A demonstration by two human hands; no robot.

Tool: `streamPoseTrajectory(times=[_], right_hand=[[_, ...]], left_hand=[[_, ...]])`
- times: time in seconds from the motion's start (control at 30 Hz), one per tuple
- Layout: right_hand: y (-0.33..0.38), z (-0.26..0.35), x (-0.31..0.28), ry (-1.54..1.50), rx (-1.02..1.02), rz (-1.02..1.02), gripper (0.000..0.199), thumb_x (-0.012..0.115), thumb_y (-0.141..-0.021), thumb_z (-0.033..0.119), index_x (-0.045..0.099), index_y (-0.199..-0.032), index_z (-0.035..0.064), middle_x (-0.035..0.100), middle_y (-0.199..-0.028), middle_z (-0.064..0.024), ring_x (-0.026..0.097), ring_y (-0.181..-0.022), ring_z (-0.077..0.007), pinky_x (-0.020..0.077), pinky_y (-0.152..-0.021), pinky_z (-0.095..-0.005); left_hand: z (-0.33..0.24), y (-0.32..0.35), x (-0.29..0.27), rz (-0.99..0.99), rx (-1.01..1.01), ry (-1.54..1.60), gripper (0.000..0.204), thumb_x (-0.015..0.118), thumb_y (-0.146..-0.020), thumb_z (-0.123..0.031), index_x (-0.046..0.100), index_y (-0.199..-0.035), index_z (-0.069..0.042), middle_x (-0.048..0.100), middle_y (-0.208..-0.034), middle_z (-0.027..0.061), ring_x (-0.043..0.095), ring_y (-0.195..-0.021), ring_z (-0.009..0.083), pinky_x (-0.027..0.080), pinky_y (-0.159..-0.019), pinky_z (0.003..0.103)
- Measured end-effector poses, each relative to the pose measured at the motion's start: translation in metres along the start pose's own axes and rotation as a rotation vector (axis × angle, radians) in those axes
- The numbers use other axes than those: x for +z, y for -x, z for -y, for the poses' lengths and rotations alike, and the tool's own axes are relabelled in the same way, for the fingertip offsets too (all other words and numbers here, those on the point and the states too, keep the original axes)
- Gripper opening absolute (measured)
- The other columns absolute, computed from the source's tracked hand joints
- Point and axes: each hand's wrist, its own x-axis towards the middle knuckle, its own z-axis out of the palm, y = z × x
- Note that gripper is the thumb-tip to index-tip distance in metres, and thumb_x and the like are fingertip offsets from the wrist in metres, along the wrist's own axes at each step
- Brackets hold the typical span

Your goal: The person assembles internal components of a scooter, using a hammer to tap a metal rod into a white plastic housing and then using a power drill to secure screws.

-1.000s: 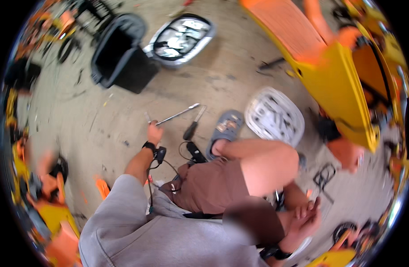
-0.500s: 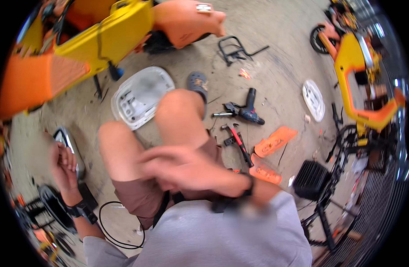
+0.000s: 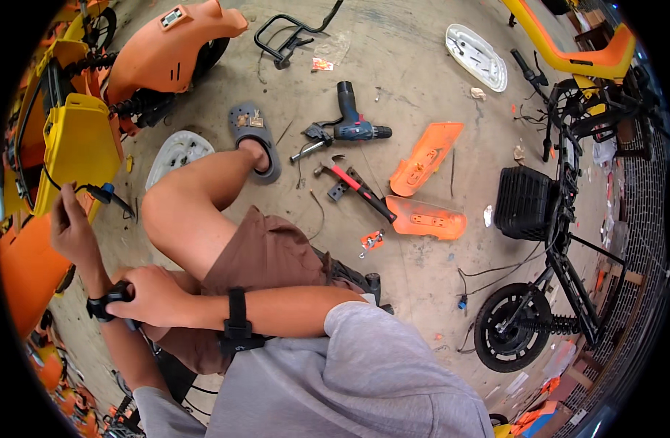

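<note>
My right hand reaches across my body, its fingers wrapped round a black wrist device strapped to my left wrist. Raised at the left, my left hand holds nothing that I can see, its fingers loosely apart. Behind its fingertips runs a thin black cable with a blue-ended connector, close to the yellow body panel of an orange and yellow vehicle. A black strap circles my right forearm. My bare knee is bent just beyond my hands.
On the concrete floor lie a cordless drill, a red-handled hammer, two orange plastic pieces and white panels. A black metal rack lies farther off. At right stands a black vehicle frame with a basket and wheel.
My right hand has moved left from above my lap and closed round the device on my left wrist. My view has turned right, and my knee has swung left in it.
</note>
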Motion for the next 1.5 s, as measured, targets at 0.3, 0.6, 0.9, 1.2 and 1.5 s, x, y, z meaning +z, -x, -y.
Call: streamPoseTrajectory(times=[0.3, 0.6, 0.9, 1.2, 1.5], right_hand=[[-0.011, 0.000, -0.020, -0.043, 0.043, 0.089, 0.036, 0.072, -0.072, 0.029, 0.069, -0.096, 0.0015, 0.065, -0.069, -0.0186, 0.064, -0.064, -0.0328, 0.0500, -0.064, -0.0406], [-0.006, -0.007, -0.030, -0.095, 0.186, 0.198, 0.047, 0.068, -0.081, 0.027, 0.061, -0.116, -0.0037, 0.065, -0.067, -0.0151, 0.064, -0.059, -0.0269, 0.0500, -0.059, -0.0379], [0.005, -0.049, -0.264, -0.894, 0.271, -0.726, 0.033, 0.056, -0.090, 0.021, 0.054, -0.116, 0.0007, 0.064, -0.105, -0.0113, 0.061, -0.080, -0.0177, 0.0495, -0.067, -0.0279], [0.031, -0.251, -0.377, 0.110, 0.604, -1.123, 0.033, 0.053, -0.088, 0.018, 0.060, -0.114, -0.0005, 0.065, -0.100, -0.0106, 0.062, -0.091, -0.0242, 0.0509, -0.075, -0.0356], [-0.086, -0.263, -0.447, 1.415, 0.269, -1.266, 0.067, 0.068, -0.082, 0.037, 0.046, -0.135, 0.0011, 0.050, -0.132, -0.0198, 0.045, -0.124, -0.0330, 0.0299, -0.107, -0.0460]], left_hand=[[0.034, -0.036, -0.009, 0.377, -0.899, 1.808, 0.028, 0.045, -0.102, -0.017, 0.055, -0.102, 0.009, 0.033, -0.058, 0.0004, 0.030, -0.047, 0.0092, 0.029, -0.043, 0.023], [-0.003, 0.006, 0.027, 0.192, -0.318, 0.303, 0.024, 0.057, -0.098, -0.022, 0.063, -0.094, 0.001, 0.039, -0.059, -0.0040, 0.034, -0.048, 0.0030, 0.025, -0.044, 0.020], [0.024, 0.004, -0.010, 0.141, -0.907, 1.008, 0.022, 0.052, -0.100, -0.023, 0.059, -0.091, -0.004, 0.029, -0.055, -0.0052, 0.027, -0.044, 0.0044, 0.024, -0.038, 0.020], [0.043, 0.010, -0.022, 0.127, -1.072, 1.142, 0.024, 0.050, -0.101, -0.022, 0.058, -0.087, -0.004, 0.031, -0.053, -0.0042, 0.027, -0.043, 0.0057, 0.024, -0.037, 0.021], [0.059, 0.016, -0.021, 0.067, -1.145, 0.985, 0.023, 0.049, -0.101, -0.021, 0.055, -0.087, -0.004, 0.032, -0.054, -0.0033, 0.028, -0.043, 0.0061, 0.024, -0.037, 0.022]])
